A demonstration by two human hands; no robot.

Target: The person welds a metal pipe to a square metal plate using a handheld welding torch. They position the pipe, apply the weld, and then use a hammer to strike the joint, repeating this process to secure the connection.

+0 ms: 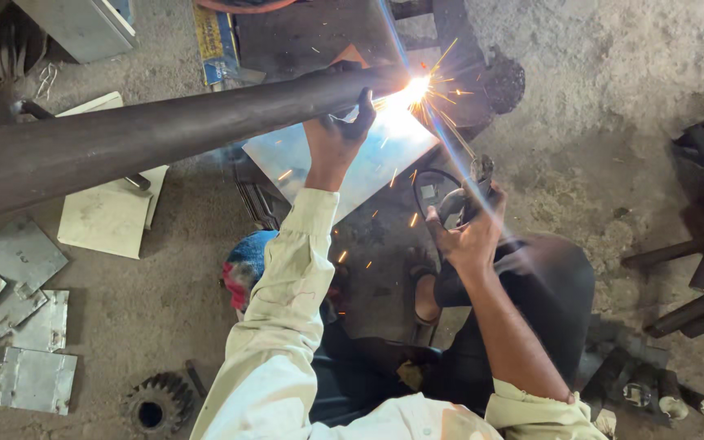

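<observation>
- My left hand (pixel 337 134), upper centre, grips a dark tool against the round steel pipe (pixel 148 134).
- My right hand (pixel 470 232) closes around the electrode holder (pixel 470 191); sparks (pixel 417 88) scatter above a flat metal sheet (pixel 344 167).

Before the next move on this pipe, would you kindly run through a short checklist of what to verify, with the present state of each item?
1. Left hand on the pipe: gripping it beside the bright arc. Ok for steadiness, not ok for closeness.
2. Right hand holds the welding holder: ok.
3. Gloves: both hands bare. Not ok.
4. Right forearm cover: sleeve rolled up, sparks flying. Not ok.
5. Floor: loose metal plates and a gear lie beside the person. Not ok.
6. Pipe support: not visible. Cannot tell.
</observation>
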